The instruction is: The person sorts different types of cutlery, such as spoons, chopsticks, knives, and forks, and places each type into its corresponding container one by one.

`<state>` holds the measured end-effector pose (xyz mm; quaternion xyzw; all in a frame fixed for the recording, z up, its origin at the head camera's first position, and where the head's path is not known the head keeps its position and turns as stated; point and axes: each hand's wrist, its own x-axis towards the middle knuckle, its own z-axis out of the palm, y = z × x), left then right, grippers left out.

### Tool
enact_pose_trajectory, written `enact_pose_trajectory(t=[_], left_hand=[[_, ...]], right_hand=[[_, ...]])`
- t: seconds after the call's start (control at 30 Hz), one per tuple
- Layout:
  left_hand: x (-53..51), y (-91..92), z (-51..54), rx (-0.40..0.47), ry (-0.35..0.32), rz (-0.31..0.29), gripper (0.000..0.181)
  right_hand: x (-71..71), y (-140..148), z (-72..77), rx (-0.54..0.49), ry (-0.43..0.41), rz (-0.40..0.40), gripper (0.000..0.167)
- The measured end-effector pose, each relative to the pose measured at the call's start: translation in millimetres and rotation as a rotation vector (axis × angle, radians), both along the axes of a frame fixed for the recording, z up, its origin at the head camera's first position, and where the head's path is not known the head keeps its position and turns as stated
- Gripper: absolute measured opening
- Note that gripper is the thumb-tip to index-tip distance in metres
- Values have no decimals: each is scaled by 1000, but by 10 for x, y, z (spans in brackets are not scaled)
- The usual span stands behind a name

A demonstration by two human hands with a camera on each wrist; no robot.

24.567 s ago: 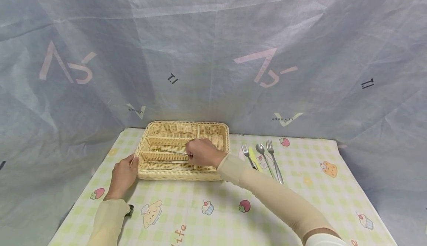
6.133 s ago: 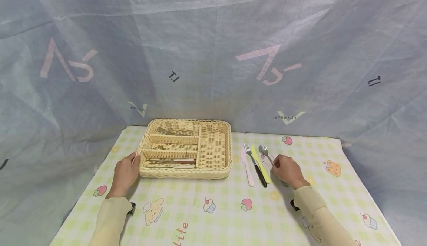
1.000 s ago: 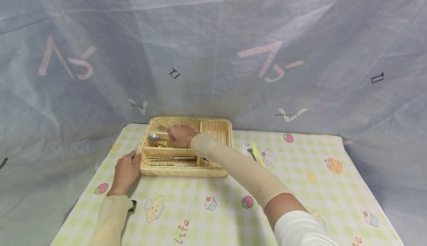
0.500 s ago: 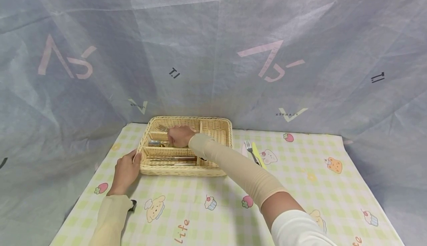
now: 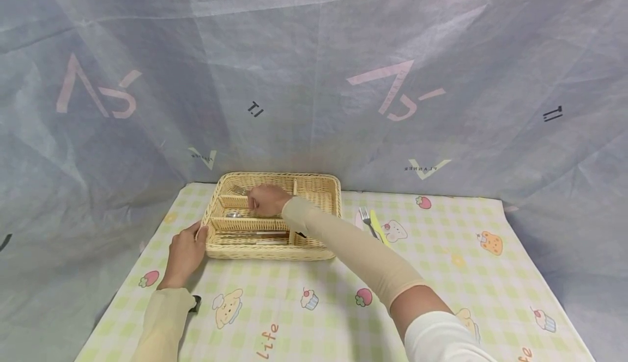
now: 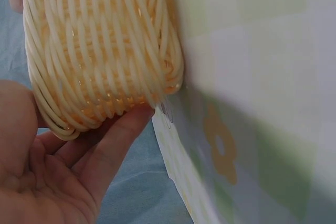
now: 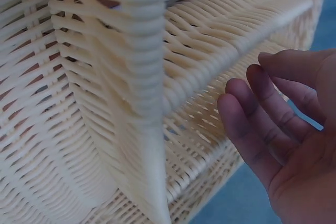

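Note:
A wicker cutlery basket (image 5: pixel 270 252) with several compartments stands at the back of the table. My left hand (image 5: pixel 183 253) grips its left end; in the left wrist view its fingers (image 6: pixel 123 140) press against the woven wall. Over the middle compartment hovers my right hand (image 5: pixel 267 200), and in the right wrist view its loosely bent fingers (image 7: pixel 262 124) hold nothing I can see. A spoon's bowl (image 5: pixel 233 215) shows low in that compartment, its handle hidden by the hand. Fork tines (image 5: pixel 239 190) appear in the back compartment, and knives (image 5: pixel 272 233) lie in the front one.
Right of the basket lie a black-handled fork (image 5: pixel 366 218), a yellow-green knife (image 5: pixel 377 225) and a pink knife (image 5: pixel 358 218), partly covered by the right sleeve (image 5: pixel 353 247). A grey cloth (image 5: pixel 314 78) hangs behind the checked tablecloth (image 5: pixel 324 329).
Since 6.1 s ago the right hand has carried the silver spoon from the table to the basket. Over the last second the spoon has dropped into the middle compartment, leaving the fingers. The left hand stays put.

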<state>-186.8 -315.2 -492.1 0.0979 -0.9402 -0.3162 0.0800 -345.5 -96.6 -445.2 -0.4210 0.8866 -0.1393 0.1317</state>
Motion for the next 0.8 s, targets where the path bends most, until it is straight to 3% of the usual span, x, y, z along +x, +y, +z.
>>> enact_pose_trajectory(t=[0.2, 0.5, 0.63, 0.8], left_hand=[[0, 6, -7, -1, 0, 1, 51], [-4, -7, -10, -5, 12, -10, 52], [-8, -7, 2, -6, 9, -9, 53], [-11, 2, 8, -8, -8, -6, 54]], right_hand=[[75, 277, 155, -150, -20, -24, 23], [360, 1015, 368, -310, 94, -119, 20], [480, 1373, 326, -348, 132, -174, 18], [619, 1789, 152, -363, 116, -273, 19]])
